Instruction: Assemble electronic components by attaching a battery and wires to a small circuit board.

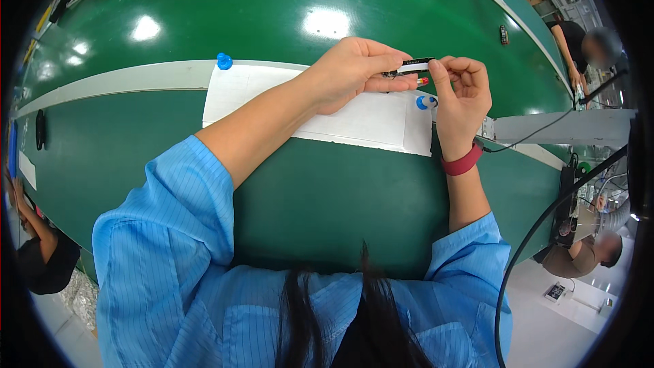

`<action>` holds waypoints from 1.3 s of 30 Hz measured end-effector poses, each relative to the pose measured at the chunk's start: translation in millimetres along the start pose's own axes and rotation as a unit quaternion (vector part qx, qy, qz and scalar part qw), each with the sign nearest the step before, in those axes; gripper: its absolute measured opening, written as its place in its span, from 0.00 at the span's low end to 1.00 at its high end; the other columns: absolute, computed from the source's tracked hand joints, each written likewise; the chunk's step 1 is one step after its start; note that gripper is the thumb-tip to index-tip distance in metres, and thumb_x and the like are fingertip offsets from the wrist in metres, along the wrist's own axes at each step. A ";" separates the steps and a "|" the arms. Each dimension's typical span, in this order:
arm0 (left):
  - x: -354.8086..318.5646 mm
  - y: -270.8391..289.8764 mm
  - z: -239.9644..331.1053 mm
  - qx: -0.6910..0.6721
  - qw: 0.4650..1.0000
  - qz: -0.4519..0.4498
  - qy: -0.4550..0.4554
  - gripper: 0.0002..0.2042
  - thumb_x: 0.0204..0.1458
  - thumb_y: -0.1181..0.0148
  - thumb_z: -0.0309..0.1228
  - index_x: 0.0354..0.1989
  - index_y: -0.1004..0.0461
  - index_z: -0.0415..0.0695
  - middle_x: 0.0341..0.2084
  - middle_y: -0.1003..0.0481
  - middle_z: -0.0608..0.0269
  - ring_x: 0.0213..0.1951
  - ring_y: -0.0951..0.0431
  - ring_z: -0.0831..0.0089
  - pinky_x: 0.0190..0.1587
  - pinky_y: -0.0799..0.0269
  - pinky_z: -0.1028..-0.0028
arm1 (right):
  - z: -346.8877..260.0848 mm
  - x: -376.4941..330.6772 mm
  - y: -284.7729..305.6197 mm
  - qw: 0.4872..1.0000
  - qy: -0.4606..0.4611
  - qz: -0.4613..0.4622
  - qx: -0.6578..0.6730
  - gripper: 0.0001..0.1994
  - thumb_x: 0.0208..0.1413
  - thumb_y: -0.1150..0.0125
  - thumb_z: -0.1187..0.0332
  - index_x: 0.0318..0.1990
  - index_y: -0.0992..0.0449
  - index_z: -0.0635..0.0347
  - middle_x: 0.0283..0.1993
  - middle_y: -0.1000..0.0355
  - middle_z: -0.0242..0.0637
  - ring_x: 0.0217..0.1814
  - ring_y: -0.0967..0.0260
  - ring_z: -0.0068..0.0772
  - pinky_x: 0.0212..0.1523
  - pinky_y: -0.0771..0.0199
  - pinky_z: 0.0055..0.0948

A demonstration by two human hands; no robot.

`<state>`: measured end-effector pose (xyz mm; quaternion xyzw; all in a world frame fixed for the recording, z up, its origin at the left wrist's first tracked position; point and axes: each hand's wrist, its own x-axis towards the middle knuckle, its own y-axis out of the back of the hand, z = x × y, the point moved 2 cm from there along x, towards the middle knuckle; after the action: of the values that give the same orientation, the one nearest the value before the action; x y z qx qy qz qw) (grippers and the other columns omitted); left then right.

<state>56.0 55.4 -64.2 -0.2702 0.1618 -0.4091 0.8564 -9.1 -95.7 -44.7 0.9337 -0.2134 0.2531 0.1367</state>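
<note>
Both my hands meet over the far side of the bench, around a small black electronic board with a white strip [414, 67]. My left hand [357, 71] pinches the board's left end between thumb and fingers. At its right end, the thumb and index finger of my right hand [464, 92] grip it. A small red-tipped part [422, 82] shows just under the board; whether it is attached I cannot tell. Beneath my left hand lies a white sheet [368, 128]. Close to my right hand is a blue-headed peg [426, 102], and another blue peg [224, 61] stands at the sheet's far left corner.
A red wristband [463, 161] with a thin cord circles my right wrist. The green bench [334, 197] adjoins a green belt-like surface [225, 0], where a small dark part [503, 35] lies. A black cable [528, 252] hangs at right. Other people work at both sides.
</note>
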 end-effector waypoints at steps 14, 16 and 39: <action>-8.1 -1.3 11.8 0.011 0.996 -0.048 0.079 0.15 0.53 0.51 0.30 0.42 0.33 0.28 0.31 0.26 0.48 0.31 0.22 0.69 0.32 0.23 0.80 | -5.9 14.8 19.9 0.929 -0.264 -0.177 0.189 0.07 0.45 0.42 0.81 0.31 0.33 0.65 0.32 0.30 0.36 0.29 0.33 0.21 0.32 0.32 0.19; -7.9 -2.6 8.1 -0.005 0.978 -0.141 0.156 0.13 0.52 0.50 0.30 0.38 0.31 0.30 0.31 0.25 0.49 0.30 0.22 0.72 0.28 0.24 0.81 | -18.9 13.2 15.4 0.953 -0.186 -0.217 0.102 0.06 0.46 0.42 0.80 0.31 0.32 0.66 0.29 0.30 0.34 0.30 0.33 0.22 0.33 0.32 0.18; -5.2 -14.7 0.6 0.035 0.997 -0.031 0.059 0.15 0.53 0.49 0.34 0.45 0.31 0.38 0.33 0.26 0.58 0.32 0.24 0.72 0.36 0.26 0.74 | -17.2 1.2 -0.7 0.985 0.073 -0.060 -0.143 0.08 0.44 0.42 0.80 0.33 0.33 0.64 0.27 0.31 0.36 0.25 0.34 0.25 0.29 0.33 0.21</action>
<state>44.1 52.1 -54.7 -0.2199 0.1890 -0.4565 0.8411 -14.9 -89.2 -29.8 0.8948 -0.1808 0.2786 0.2984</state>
